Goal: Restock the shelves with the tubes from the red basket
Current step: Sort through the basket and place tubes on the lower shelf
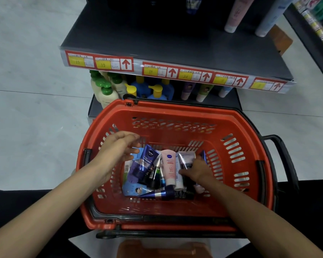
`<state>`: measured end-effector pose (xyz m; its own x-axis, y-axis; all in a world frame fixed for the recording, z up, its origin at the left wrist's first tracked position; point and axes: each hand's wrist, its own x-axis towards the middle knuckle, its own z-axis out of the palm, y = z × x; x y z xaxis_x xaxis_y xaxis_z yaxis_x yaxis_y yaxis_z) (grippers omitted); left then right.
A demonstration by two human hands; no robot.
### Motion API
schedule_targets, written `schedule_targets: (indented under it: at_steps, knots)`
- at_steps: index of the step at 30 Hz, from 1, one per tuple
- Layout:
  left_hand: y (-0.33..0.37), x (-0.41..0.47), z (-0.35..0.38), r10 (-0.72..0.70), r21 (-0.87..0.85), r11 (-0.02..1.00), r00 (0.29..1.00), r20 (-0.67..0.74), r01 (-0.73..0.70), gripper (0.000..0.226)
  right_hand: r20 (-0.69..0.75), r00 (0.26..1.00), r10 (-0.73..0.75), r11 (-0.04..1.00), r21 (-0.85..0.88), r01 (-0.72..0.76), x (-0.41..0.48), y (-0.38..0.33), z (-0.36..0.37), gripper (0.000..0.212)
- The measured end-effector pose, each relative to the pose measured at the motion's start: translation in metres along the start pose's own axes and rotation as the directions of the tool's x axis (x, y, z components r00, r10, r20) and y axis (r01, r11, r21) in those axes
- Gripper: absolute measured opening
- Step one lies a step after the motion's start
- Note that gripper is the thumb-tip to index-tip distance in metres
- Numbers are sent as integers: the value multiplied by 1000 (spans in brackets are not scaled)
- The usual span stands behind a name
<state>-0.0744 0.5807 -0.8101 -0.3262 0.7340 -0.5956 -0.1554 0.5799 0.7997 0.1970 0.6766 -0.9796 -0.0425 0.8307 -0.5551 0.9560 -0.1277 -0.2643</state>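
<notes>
- Red basket (175, 113) fills the centre of the frame and stands on a pale tiled floor (26, 127), just in front of a dark shelf unit (175, 43).
- Its black handle (285, 155) is folded out at the right side.
- Tubes lie in a loose heap on the basket bottom — none upright.
- Dark blue tube (145, 162) lies left of centre in the heap, tilted, cap toward the lower left.
- Pink tube (169, 166) lies just right of it, cap toward the bottom of the frame.
- Pale blue tube (132, 189) lies flat at the lower left of the heap; another dark blue one (162, 193) lies crosswise below the pink tube.
- Left hand (117, 148) hovers over the left part of the basket, fingers loosely spread and holding nothing; its fingertips are near the dark blue tube.
- Right hand (196, 168) is down among the tubes at the right of the heap, back to the camera, beside a silvery tube (183, 159). Fingers hidden — cannot tell whether it grips anything.
- Price labels (157, 69), yellow with red arrows, run along the shelf edge in the upper half.
- Under that edge stand green-capped pump bottles (104, 88), yellow-capped blue bottles (157, 92) and upright tubes (203, 92).
</notes>
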Motion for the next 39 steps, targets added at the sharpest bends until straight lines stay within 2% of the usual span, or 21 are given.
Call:
schedule_targets:
  at_steps: [1, 3, 5, 7, 8, 12, 16, 24, 25, 27, 29, 32, 35, 39]
  knots:
    - [0, 0, 1, 2, 6, 1000, 1000, 0, -2, 19, -91, 996, 12, 999, -45, -17, -2, -6, -1, 78]
    - [0, 0, 3, 1, 18, 1000, 1000, -4, -1, 18, -178, 978, -104, 974, -215, 64, -6, -21, -5, 62]
    - [2, -1, 6, 2, 25, 1000, 1000, -1, -2, 18, -66, 988, -140, 961, -247, 120, -12, -40, -3, 48]
    - [3, -3, 7, 9, 29, 1000, 1000, 2, -9, 18, 92, 993, -77, 978, -187, 93, -17, -55, 10, 55]
    - [3, -3, 7, 11, 31, 999, 1000, 2, -11, 19, 120, 992, -49, 987, -149, 66, -19, -60, 17, 59]
    - [4, -4, 8, 19, 31, 999, 1000, 1, -19, 19, 97, 995, 16, 996, -92, -7, -21, -74, 29, 52]
    - [5, -4, 10, 14, 25, 1000, 1000, -5, -14, 18, 151, 983, 107, 993, 31, -113, -23, -80, 32, 53]
    - [10, 7, 25, 38, 44, 998, 999, 28, -40, 15, 383, 914, 132, 949, 216, -228, -23, -83, -17, 83]
    - [11, 9, 28, 41, 45, 998, 999, 36, -43, 15, 395, 908, 135, 941, 235, -242, -28, -83, -28, 75]
    - [14, 10, 36, 51, 39, 998, 997, 51, -53, 15, 391, 911, 127, 933, 264, -244, -42, -79, -53, 43]
    - [18, 8, 45, 63, 38, 997, 996, 67, -66, 15, 384, 917, 107, 944, 251, -216, -55, -72, -82, 34]
    - [23, 1, 59, 96, 53, 993, 990, 102, -102, 14, 352, 936, 16, 952, 280, -121, -77, -60, -128, 41]
    - [28, -8, 70, 142, 79, 985, 979, 149, -155, 14, 312, 946, -87, 939, 343, -27, -101, -46, -168, 34]
    - [28, -20, 83, 174, 104, 974, 958, 228, -201, 13, 232, 959, -161, 908, 417, 52, -119, -31, -189, 52]
